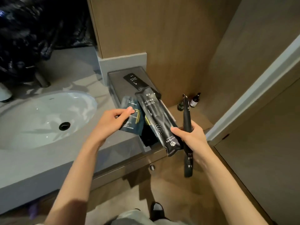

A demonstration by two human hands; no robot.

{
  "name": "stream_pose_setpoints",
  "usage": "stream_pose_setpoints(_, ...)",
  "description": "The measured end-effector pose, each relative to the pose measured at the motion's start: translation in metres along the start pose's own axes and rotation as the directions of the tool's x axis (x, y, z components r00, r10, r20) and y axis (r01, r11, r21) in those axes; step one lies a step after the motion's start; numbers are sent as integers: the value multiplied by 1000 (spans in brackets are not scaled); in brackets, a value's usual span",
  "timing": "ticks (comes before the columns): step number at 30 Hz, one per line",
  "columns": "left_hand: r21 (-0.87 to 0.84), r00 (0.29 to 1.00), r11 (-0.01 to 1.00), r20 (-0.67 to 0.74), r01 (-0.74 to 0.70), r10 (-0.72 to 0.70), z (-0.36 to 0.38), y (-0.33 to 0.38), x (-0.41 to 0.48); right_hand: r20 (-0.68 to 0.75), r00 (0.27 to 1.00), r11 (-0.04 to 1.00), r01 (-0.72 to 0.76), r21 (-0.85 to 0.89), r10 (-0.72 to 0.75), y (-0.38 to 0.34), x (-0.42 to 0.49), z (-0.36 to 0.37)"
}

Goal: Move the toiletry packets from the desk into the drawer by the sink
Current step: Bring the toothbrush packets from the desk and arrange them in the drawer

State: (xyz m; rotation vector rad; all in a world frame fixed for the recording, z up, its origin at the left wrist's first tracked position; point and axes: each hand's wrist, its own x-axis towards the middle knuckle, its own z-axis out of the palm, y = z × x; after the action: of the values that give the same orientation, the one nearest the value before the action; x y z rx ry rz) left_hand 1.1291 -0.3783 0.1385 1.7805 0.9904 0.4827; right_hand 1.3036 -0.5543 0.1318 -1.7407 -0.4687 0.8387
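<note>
While both forearms reach forward past the counter edge, we see the left hand (112,122) pinching small blue packets (132,125) between thumb and curled fingers, at the left rim of the open drawer (113,88). The right hand (194,138) grips two packets: first toothbrush packet (154,117) face-up and tilted over the drawer, second toothbrush packet (186,117) edge-on and upright beside it. The third toothbrush packet (134,81) lies in the drawer's far end, so we count three. Blue packets: we make out two. Two small bottles (194,99) stand low at right. The drawer sits between the sink (40,119) counter and wood wall (170,46); its near end shows dark open room.
</note>
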Motion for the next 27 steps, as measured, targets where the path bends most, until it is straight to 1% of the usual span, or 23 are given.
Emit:
stream_pose_setpoints(3,-76,993,990,-16,118,-119,32,0,1,87,996,1000,-8,24,6,-3,16,-10)
stream_pose_setpoints(5,-92,986,982,13,167,-167,46,1,-2,141,990,999,-10,31,5,-6,24,-11)
stream_pose_setpoints(7,-161,982,969,13,186,-186,55,2,-6,182,983,999,1,39,-8,-8,30,-8)
stream_pose_setpoints(9,-267,979,947,-54,178,-199,62,4,-8,212,976,999,36,20,-39,-8,35,-3)
stream_pose_setpoints(11,-308,971,939,-129,155,-203,67,6,-8,247,967,997,74,-15,-68,-8,37,5)
stream_pose_setpoints(13,-350,955,923,-178,162,-236,67,4,-7,293,952,993,108,-50,-89,-9,38,15)
stream_pose_setpoints(16,-430,941,886,-190,175,-278,59,2,-4,345,929,983,168,-69,-134,-14,38,29)
stream_pose_setpoints(19,-447,935,877,-201,177,-292,44,-1,-3,362,925,984,158,-81,-119,-18,42,40)
stream_pose_setpoints(21,-436,933,884,-217,171,-287,31,-6,-2,374,925,991,102,-90,-61,-18,51,44)
stream_pose_setpoints(24,-414,934,894,-218,174,-283,11,-14,-4,355,935,994,30,-103,9,-20,63,46)
stream_pose_setpoints(27,-394,941,904,-209,167,-265,1,-20,-6,357,934,991,28,-129,20,-17,74,41)
